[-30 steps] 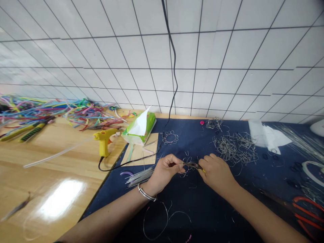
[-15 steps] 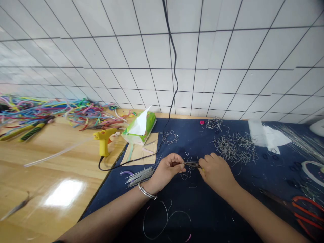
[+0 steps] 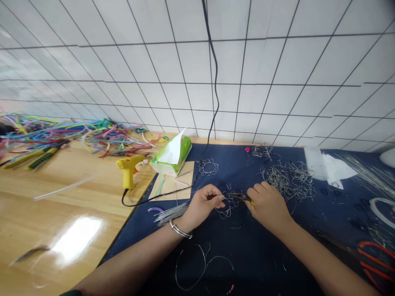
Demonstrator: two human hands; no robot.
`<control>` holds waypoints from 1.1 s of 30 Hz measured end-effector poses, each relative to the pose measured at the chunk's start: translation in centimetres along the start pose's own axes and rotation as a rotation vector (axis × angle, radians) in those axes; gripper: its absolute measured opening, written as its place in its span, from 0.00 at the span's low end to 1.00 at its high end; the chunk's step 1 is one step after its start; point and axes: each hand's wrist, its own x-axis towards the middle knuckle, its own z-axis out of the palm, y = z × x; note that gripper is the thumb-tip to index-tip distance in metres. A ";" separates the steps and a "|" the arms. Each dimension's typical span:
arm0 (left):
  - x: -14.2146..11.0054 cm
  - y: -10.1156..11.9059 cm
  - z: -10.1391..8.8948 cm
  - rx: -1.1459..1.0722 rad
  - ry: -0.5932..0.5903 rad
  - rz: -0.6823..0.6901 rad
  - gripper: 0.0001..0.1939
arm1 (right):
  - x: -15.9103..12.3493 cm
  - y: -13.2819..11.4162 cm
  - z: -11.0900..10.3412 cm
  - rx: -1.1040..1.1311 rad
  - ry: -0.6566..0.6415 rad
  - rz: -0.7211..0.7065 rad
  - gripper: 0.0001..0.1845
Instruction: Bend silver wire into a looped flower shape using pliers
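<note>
My left hand (image 3: 206, 202) is closed in a pinch over the dark blue cloth, with a thin wire (image 3: 226, 197) at its fingertips. My right hand (image 3: 269, 206) is wrapped round the yellow handles of a pair of pliers (image 3: 240, 197). The pliers' dark jaws point left toward my left fingertips, a small gap apart. Beneath them on the cloth lie bent wire pieces (image 3: 225, 212). Beyond my left hand rests a flower-shaped wire ring (image 3: 209, 167). A bundle of straight wires (image 3: 173, 213) lies beside my left wrist.
Tangled wire shapes (image 3: 288, 180) lie at the right, with red-handled scissors (image 3: 375, 261) nearer. A yellow glue gun (image 3: 128, 170), a green tissue pack (image 3: 173, 155) and colourful pipe cleaners (image 3: 92, 133) are at the left. A black cable (image 3: 212, 82) hangs down the tiled wall.
My right hand and the pliers have moved slightly right, so the jaws are now apart from my left fingertips. My left hand keeps its pinch in nearly the same place.
</note>
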 end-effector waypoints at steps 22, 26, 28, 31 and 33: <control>0.8 -1.3 -0.3 -0.021 0.048 -0.028 0.08 | 0.6 2.9 0.4 -0.089 -0.358 0.071 0.10; 0.9 -1.2 -0.3 -0.025 0.049 -0.030 0.07 | 0.6 3.1 -0.5 -0.097 -0.396 0.061 0.10; 0.9 -1.1 -0.3 -0.039 0.047 -0.035 0.07 | 0.4 3.3 -0.9 -0.103 -0.409 0.068 0.09; 0.9 -0.9 -0.2 -0.063 0.040 -0.047 0.07 | 0.0 3.5 -1.5 -0.098 -0.446 0.051 0.09; 0.9 -0.9 -0.2 -0.075 0.041 -0.052 0.07 | -0.1 3.4 -1.6 -0.084 -0.479 0.024 0.09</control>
